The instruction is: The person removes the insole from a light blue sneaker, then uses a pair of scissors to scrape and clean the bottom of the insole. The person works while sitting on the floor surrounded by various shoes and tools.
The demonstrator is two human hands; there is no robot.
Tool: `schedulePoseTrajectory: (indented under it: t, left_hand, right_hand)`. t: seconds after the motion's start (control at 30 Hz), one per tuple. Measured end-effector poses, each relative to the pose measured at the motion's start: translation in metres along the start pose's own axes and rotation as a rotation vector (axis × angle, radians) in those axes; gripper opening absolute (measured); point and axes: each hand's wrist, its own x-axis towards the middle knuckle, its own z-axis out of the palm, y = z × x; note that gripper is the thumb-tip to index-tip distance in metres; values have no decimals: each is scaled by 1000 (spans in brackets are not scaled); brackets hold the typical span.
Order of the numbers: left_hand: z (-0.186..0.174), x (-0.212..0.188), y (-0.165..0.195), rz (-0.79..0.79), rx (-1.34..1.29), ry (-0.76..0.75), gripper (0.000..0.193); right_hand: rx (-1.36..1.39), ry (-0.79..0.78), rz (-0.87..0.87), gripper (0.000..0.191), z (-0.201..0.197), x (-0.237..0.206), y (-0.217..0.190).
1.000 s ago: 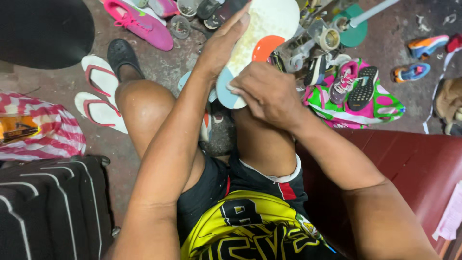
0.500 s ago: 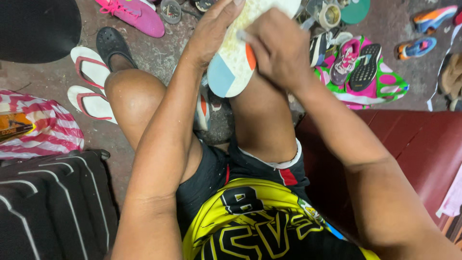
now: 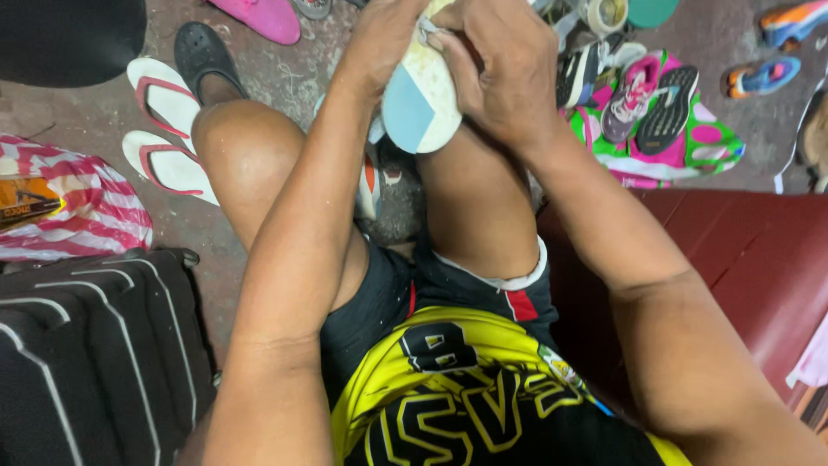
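Head cam shot: left hand and right hand both wrapped tight round a pale shoe sole; it sits over the knees. Flip-flops lie on the floor nearby.

Count — two white flat flip-flops with red straps; one black rubber clog; one pink flat slipper.

Left hand and right hand meet, fingers curled.

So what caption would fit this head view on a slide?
Both hands, left and right, grip a shoe sole over bare knees.
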Motion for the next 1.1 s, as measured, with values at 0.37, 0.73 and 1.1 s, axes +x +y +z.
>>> schedulePoseTrajectory:
  t: [0.37,0.73,1.1]
  left_hand:
    - [-6,5,-6,-32,-129,43,29]
    - [-15,-1,-26,-75,-22,89,28]
    - [-1,-9,3,20,98,60,43]
  right_hand:
    - [8,-130,-105,16,6,10,-16]
    - [55,-121,-110,14,1,-28,6]
    - [-147,139,-23,13,4,6,30]
